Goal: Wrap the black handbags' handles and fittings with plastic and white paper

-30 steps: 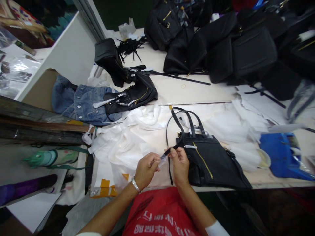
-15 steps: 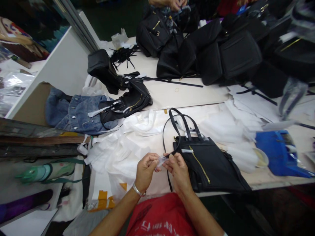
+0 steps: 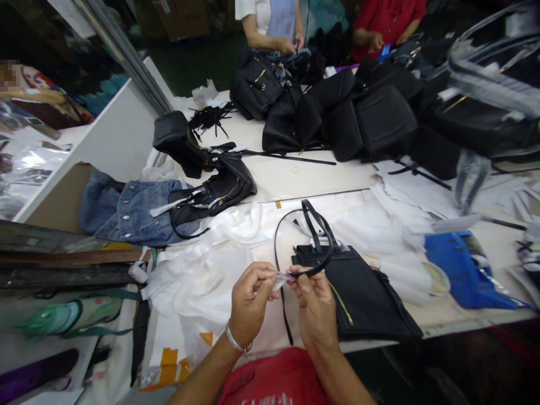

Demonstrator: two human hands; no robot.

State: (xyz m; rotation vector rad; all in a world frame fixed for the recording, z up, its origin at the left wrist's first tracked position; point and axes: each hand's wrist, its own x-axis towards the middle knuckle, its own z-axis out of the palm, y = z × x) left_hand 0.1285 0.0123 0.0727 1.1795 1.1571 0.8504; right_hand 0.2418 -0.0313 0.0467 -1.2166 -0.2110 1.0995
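Observation:
Between my hands a small clear plastic wrap is stretched at the end of a thin black strap. My left hand pinches the plastic with its fingertips. My right hand is closed on the strap near that end. The strap curves up in a loop over a black handbag lying on the table to the right. This bag has a gold zipper and two upright handles. The right hand partly covers the bag's near side.
White wrapping sheets spread to the left. Behind them lie a denim garment and a black bag. A blue holder stands on the right. More black bags are piled at the back, where two people work. A green bottle lies lower left.
The view has tilted up, showing more of the people across the table. My right hand has shifted slightly right with the strap, whose loop now bends over the handbag. The left hand still pinches the plastic.

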